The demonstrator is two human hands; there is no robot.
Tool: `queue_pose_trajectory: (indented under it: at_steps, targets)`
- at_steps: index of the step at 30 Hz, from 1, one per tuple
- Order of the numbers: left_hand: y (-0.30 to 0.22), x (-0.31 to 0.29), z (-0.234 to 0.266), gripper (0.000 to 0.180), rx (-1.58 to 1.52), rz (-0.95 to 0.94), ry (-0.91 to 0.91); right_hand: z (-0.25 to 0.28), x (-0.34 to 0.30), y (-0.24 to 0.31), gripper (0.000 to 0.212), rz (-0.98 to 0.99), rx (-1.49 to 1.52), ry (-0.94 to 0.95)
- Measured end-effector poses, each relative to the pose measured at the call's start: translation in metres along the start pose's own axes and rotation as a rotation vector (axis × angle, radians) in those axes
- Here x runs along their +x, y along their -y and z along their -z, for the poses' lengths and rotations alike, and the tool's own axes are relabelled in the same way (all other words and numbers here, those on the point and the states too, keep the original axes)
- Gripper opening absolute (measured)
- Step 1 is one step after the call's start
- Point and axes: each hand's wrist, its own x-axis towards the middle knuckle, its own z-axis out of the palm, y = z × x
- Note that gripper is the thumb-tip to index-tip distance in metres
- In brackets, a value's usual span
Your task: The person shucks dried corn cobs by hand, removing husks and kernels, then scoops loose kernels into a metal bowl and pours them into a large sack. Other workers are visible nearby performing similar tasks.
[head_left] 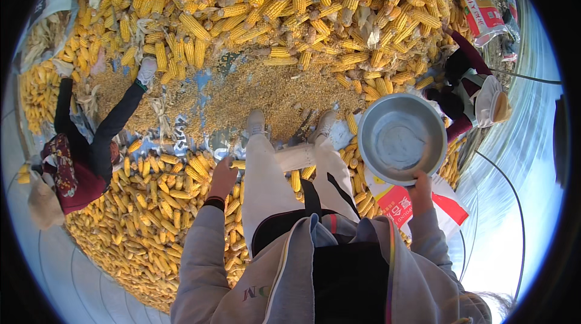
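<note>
My right hand (420, 186) grips the near rim of a wide grey metal basin (374, 133), held out at my right side. Only a whitish, worn-looking bottom shows inside the basin. Beside my left thigh hangs my left hand (223, 177), with nothing visible in it and its fingers loosely bent. Loose corn kernels (266, 97) spread over the ground sheet ahead of my shoes. Below the basin, a red and white printed sack (396, 206) lies partly hidden by my right arm.
A big heap of corn cobs (254, 9) rises ahead, and more cobs (157, 203) lie at the left. One person (91, 166) bends over kernels at left; another person (469, 91) crouches at right beyond the basin. Another printed sack (478, 9) lies far right, near translucent plastic sheeting (514, 136).
</note>
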Motion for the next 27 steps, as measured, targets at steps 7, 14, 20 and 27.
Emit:
queue_pose_trajectory:
  at_steps: [7, 14, 20, 27]
  targets:
    - [-0.061, 0.03, -0.128, 0.04, 0.013, -0.035, 0.138, -0.021, 0.112, -0.037, 0.045, -0.209, -0.073, -0.009]
    - [-0.064, 0.111, -0.289, 0.043, 0.371, 0.038, 0.473, -0.036, 0.214, -0.121, 0.039, -0.206, -0.186, -0.062]
    - [0.011, 0.183, -0.38, 0.053, 0.617, -0.092, 0.398, -0.023, 0.318, -0.199, 0.036, 0.006, -0.313, -0.232]
    - [0.081, 0.25, -0.432, 0.058, 0.613, -0.178, 0.672, -0.027, 0.424, -0.248, 0.03, 0.248, -0.599, -0.209]
